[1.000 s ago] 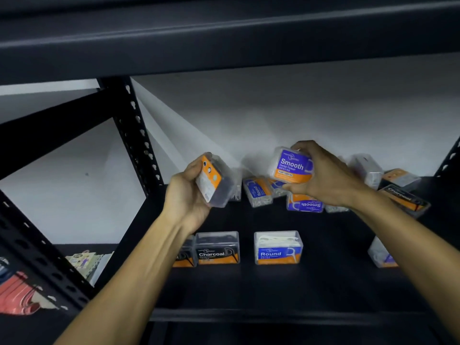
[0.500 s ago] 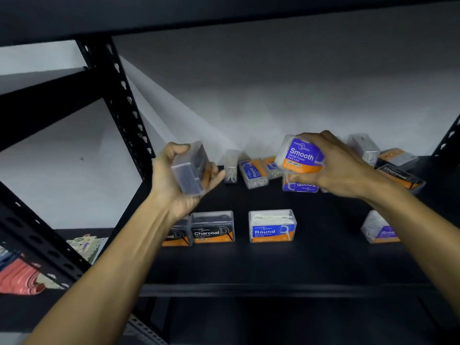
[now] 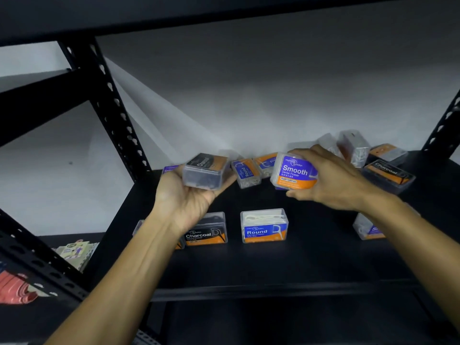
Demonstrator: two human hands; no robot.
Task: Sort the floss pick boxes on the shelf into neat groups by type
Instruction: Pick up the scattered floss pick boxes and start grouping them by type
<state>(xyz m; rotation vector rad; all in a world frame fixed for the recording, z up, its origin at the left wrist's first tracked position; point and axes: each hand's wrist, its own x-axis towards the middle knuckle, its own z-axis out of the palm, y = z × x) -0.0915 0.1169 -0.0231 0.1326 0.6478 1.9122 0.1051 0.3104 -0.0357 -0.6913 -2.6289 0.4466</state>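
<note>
Hands above the shelf [image 3: 311, 265], left hand [image 3: 185, 197] gripping a Charcoal box [image 3: 205, 171], right hand [image 3: 331, 178] a Smooth box [image 3: 295, 174].

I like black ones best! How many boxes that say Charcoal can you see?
3. One clear Charcoal box of black picks is held in the left hand; one stands at the front left of the black shelf; one lies back right. Others may be hidden.

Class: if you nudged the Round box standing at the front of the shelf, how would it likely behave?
The Round box looks like stiff clear plastic with flat faces, so it would probably slide, not roll. It stands on a narrow edge, so a high push might tip it. Probably light: it holds only thin picks.
</note>
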